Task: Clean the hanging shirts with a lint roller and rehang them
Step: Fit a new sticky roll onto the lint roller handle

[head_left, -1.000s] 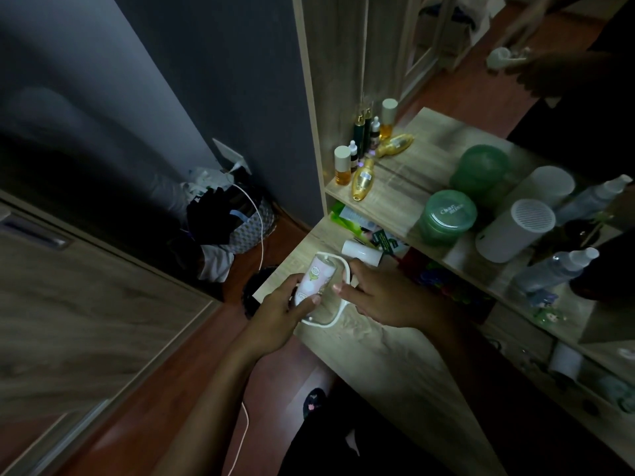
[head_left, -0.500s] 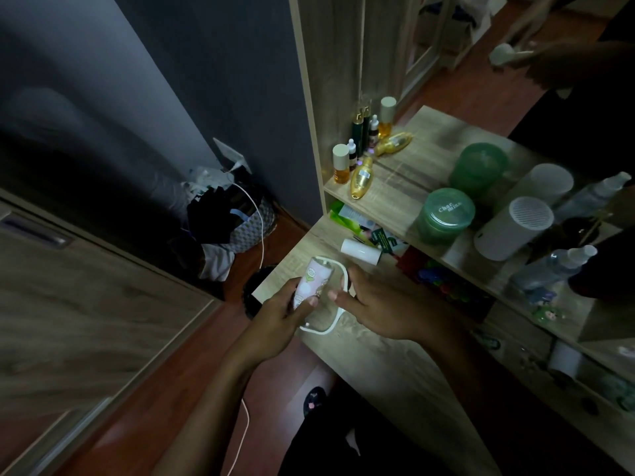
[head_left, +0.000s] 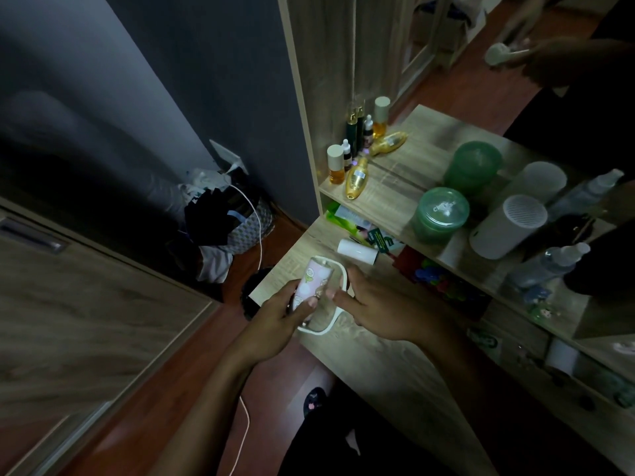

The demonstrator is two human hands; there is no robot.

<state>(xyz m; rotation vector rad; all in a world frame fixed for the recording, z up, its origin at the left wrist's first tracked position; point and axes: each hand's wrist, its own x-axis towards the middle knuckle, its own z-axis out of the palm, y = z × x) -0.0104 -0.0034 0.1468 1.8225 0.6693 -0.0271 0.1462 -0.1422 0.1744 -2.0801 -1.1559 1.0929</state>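
Note:
My left hand [head_left: 276, 319] grips the lint roller [head_left: 314, 281], a white-framed roller with a pink flower-printed roll, just above the wooden dresser top [head_left: 378, 352]. My right hand [head_left: 381, 309] is at its right side, fingertips on the edge of the roll near the curved white handle [head_left: 324, 326]. A spare white roll [head_left: 357, 250] lies on the dresser just behind. No shirts are in view. The room is dim.
A mirror [head_left: 515, 108] backs a shelf with green jars [head_left: 439, 214], a white cylinder [head_left: 508, 225], spray bottles [head_left: 546, 266] and small oil bottles [head_left: 355, 176]. A basket of clothes [head_left: 233, 221] and a white cable [head_left: 256, 235] lie on the floor. A wooden wardrobe door [head_left: 86, 304] stands at left.
Both hands with the lint roller have shifted slightly toward me and lower over the dresser. My right fingers now pinch at the roll's edge.

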